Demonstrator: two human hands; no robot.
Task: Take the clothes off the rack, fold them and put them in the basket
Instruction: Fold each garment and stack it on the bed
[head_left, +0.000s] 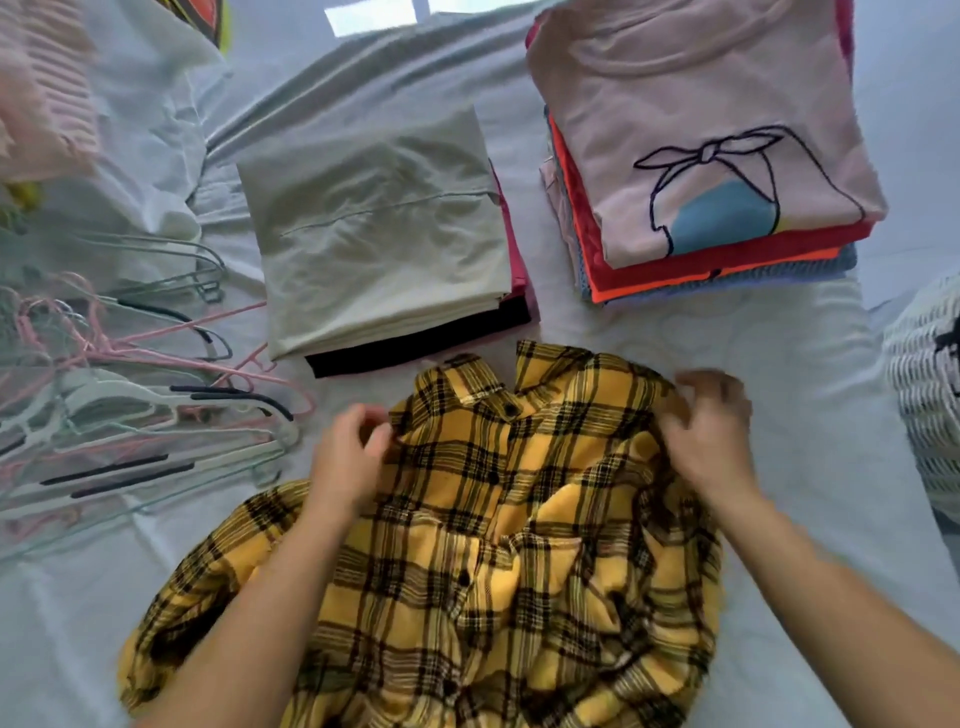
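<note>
Head view: yellow plaid shirt spread button-side up on the pale bed sheet, between both hands. Long axis running from the near edge away toward the far side, collar pointing away, toward the folded stacks; hem cut off by the bottom edge. One sleeve trailing out to the left, beneath the left forearm.

Left hand at the shirt's left shoulder, fingers curled in and pinching the cloth just beside the collar. Right hand at the right shoulder, motion-blurred; fingers bent over the fabric edge, grip not clear enough to call.

Just beyond the left hand, a folded stack topped by a cream garment, with black and pink layers under it. Beyond the right hand, a taller stack topped by a pink top with a bow drawing, over red, orange and blue layers. Left of the left hand, a heap of wire hangers on the sheet. Far right of the right hand, a white woven item, partly out of frame.
</note>
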